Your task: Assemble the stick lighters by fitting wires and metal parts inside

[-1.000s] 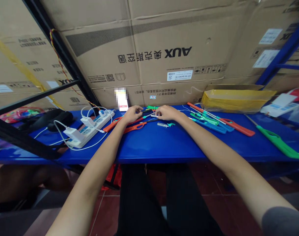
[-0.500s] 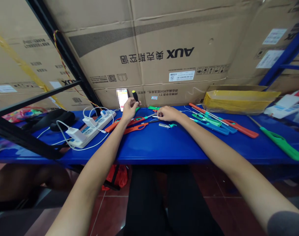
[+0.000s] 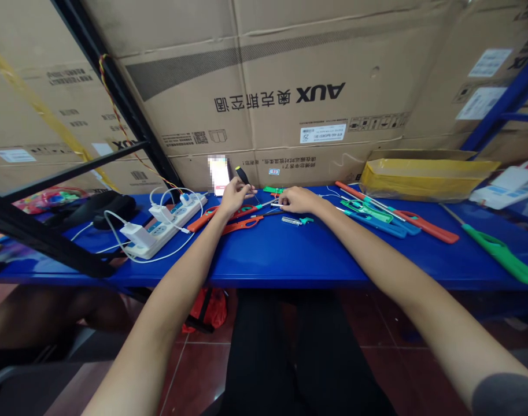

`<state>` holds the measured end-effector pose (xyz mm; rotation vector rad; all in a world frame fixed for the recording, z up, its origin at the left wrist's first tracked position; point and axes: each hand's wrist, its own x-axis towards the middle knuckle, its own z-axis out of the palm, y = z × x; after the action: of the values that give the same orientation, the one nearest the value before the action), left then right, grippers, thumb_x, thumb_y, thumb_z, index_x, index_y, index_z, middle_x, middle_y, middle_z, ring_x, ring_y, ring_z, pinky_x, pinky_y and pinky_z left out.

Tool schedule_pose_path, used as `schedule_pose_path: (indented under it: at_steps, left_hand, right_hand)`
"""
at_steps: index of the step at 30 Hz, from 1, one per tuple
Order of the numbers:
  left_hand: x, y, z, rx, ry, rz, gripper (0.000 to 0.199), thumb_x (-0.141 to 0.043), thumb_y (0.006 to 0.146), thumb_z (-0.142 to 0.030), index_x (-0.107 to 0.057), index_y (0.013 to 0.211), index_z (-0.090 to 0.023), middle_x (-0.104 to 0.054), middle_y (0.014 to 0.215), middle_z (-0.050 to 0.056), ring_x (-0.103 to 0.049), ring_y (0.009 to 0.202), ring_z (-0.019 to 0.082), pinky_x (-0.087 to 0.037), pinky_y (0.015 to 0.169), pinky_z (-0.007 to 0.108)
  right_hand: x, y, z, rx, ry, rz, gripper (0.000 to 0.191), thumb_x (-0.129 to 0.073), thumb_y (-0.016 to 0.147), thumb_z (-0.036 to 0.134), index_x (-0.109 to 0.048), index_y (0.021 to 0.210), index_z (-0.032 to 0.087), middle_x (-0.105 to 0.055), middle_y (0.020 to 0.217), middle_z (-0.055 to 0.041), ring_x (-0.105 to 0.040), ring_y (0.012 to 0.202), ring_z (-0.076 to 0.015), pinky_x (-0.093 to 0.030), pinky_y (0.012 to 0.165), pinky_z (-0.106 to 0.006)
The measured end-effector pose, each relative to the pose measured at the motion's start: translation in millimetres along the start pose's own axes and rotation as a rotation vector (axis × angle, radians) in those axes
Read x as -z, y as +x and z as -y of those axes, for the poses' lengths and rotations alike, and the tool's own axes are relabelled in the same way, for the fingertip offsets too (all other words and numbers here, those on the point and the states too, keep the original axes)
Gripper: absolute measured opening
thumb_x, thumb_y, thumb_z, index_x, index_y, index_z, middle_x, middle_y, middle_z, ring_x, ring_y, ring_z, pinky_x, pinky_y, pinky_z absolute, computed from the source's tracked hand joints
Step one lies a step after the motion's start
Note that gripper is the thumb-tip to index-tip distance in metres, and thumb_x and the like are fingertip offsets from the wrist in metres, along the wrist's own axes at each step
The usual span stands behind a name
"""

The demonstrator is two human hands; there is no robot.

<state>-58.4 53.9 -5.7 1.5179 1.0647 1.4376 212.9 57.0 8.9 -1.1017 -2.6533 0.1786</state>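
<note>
My left hand (image 3: 234,196) is closed on a screwdriver (image 3: 242,175), its black handle with a yellow end tilted up to the left and its thin shaft pointing down. Just right of it, my right hand (image 3: 299,200) rests low over the table, fingers pinched around a small pale piece that I cannot make out. Under and beside both hands lie orange long-necked lighters (image 3: 243,224), one with its casing apparently opened. A clear tube-like part (image 3: 291,221) and a small green part (image 3: 306,221) lie in front of my right hand, and a green casing piece (image 3: 273,189) behind.
Blue lighters (image 3: 376,222), an orange one (image 3: 432,229) and a green one (image 3: 502,251) lie to the right on the blue table (image 3: 272,260). A white power strip (image 3: 163,231) with chargers sits left, near a lit phone (image 3: 221,176). Behind stands a large carton (image 3: 264,69); a yellow-taped box (image 3: 424,179) is at right.
My left hand has come slightly right and lower, and the screwdriver leans more. My right hand stays almost in place. The whole view has shifted a little.
</note>
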Motion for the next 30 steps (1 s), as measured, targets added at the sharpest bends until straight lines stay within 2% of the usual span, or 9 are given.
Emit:
schedule_pose_path:
  at_steps: [7, 12, 17, 20, 25, 30]
  left_hand:
    - [-1.3, 2, 1, -0.009, 0.012, -0.017, 0.027, -0.074, 0.097, -0.013, -0.048, 0.095, -0.022, -0.08, 0.093, 0.004, -0.084, 0.091, 0.019, -0.071, 0.088, 0.036]
    - [-3.9, 2, -1, -0.014, -0.032, -0.05, 0.029, -0.076, 0.097, -0.018, -0.048, 0.096, -0.023, -0.08, 0.093, 0.004, -0.084, 0.093, 0.02, -0.071, 0.091, 0.037]
    - [-4.3, -2, -7, -0.028, -0.072, -0.079, 0.027, -0.08, 0.097, -0.024, -0.054, 0.099, -0.022, -0.082, 0.098, 0.006, -0.085, 0.097, 0.022, -0.071, 0.094, 0.038]
    - [-4.6, -4, -11, -0.007, -0.089, -0.069, 0.026, -0.081, 0.097, -0.028, -0.058, 0.106, -0.022, -0.083, 0.101, 0.007, -0.086, 0.094, 0.022, -0.072, 0.091, 0.038]
    - [-7.9, -5, -13, -0.02, -0.135, -0.028, 0.03, -0.083, 0.096, -0.032, -0.06, 0.111, -0.022, -0.083, 0.106, 0.01, -0.086, 0.094, 0.024, -0.073, 0.089, 0.037]
    - [-14.4, -9, -15, -0.034, -0.161, 0.011, 0.03, -0.082, 0.097, -0.034, -0.061, 0.114, -0.022, -0.082, 0.108, 0.011, -0.086, 0.096, 0.026, -0.073, 0.092, 0.041]
  right_hand:
    - [1, 1, -2, 0.006, 0.035, 0.008, 0.016, -0.073, 0.087, 0.013, -0.087, 0.093, 0.02, -0.083, 0.095, -0.0093, -0.069, 0.08, -0.0215, -0.041, 0.071, -0.034]
    - [2, -1, 1, 0.007, 0.012, 0.0, 0.014, -0.074, 0.09, 0.015, -0.086, 0.092, 0.021, -0.084, 0.095, -0.0087, -0.07, 0.079, -0.0218, -0.042, 0.072, -0.034]
    - [0, 0, 1, -0.019, 0.004, -0.038, 0.014, -0.075, 0.091, 0.018, -0.087, 0.098, 0.021, -0.085, 0.101, -0.009, -0.073, 0.082, -0.0233, -0.045, 0.072, -0.034]
    - [-2, 1, 1, -0.026, 0.042, -0.099, 0.015, -0.077, 0.096, 0.026, -0.087, 0.106, 0.02, -0.085, 0.102, -0.0098, -0.075, 0.086, -0.0244, -0.05, 0.077, -0.034]
    - [-8, 6, 6, -0.051, 0.155, -0.307, 0.021, -0.083, 0.097, 0.033, -0.084, 0.113, 0.019, -0.085, 0.112, -0.0114, -0.076, 0.095, -0.0255, -0.056, 0.085, -0.036]
    - [-16, 10, 13, -0.036, 0.277, -0.329, 0.02, -0.086, 0.094, 0.03, -0.084, 0.111, 0.02, -0.085, 0.107, -0.0096, -0.077, 0.094, -0.0244, -0.056, 0.087, -0.035]
